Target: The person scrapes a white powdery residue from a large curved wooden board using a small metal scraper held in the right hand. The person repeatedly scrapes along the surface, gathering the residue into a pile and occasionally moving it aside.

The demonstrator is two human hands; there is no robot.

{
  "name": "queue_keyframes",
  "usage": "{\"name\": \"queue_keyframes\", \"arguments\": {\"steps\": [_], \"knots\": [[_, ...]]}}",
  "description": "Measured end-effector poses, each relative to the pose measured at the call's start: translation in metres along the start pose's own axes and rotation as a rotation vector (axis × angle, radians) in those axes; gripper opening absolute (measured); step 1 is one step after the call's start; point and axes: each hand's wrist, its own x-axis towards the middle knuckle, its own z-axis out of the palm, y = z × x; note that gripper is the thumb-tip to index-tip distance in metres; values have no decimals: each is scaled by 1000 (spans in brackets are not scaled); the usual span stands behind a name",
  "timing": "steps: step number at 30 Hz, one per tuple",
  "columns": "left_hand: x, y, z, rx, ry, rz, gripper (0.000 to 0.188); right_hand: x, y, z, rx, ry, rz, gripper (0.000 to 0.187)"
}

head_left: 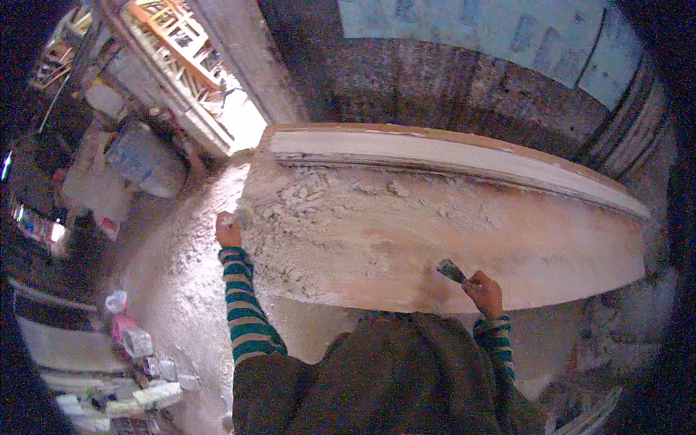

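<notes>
My right hand (486, 294) is closed round the handle of a small scraper (451, 271), its dark, flat blade pointing up and left above the near part of a workbench (536, 264). Whether the blade touches the bench top is not clear. Out past the bench's left end is my left hand (229, 232), with its fingers curled in; a faint greyish shape shows beside them, too blurred to name. Crumbly pale powder (308, 217) covers the left half of the bench top, while the right half shows smoother, brownish board.
A long white moulded strip (406, 154) runs along the bench's far edge. Bright light enters by a doorway (243, 119) at the far left, with stacked timber beyond. A blue-grey barrel (148, 161) stands left. Pale blocks (156, 394) lie on the powdery floor (170, 272) at lower left.
</notes>
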Motion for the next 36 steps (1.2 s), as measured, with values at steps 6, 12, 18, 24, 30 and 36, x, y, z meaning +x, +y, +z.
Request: {"name": "queue_keyframes", "arguments": {"steps": [6,12,18,24,30,36], "knots": [[47,-83,-11,57,14,-56,28,0,-13,-5,59,-22,-8,27],[46,-45,-1,-131,13,-43,32,4,21,-32,-37,150,235,30],[-41,-96,88,591,-78,618,25,33,36,-48,16,131,275,30],[-86,90,74,-257,-161,-116,14,41,32,-24,-1,147,-41,30],[-67,94,70,-66,-282,-131,24,26,45,-3,8,100,27,20],[-49,49,57,12,-198,17,25,-33,48,-10,117,114,73,15]]}}
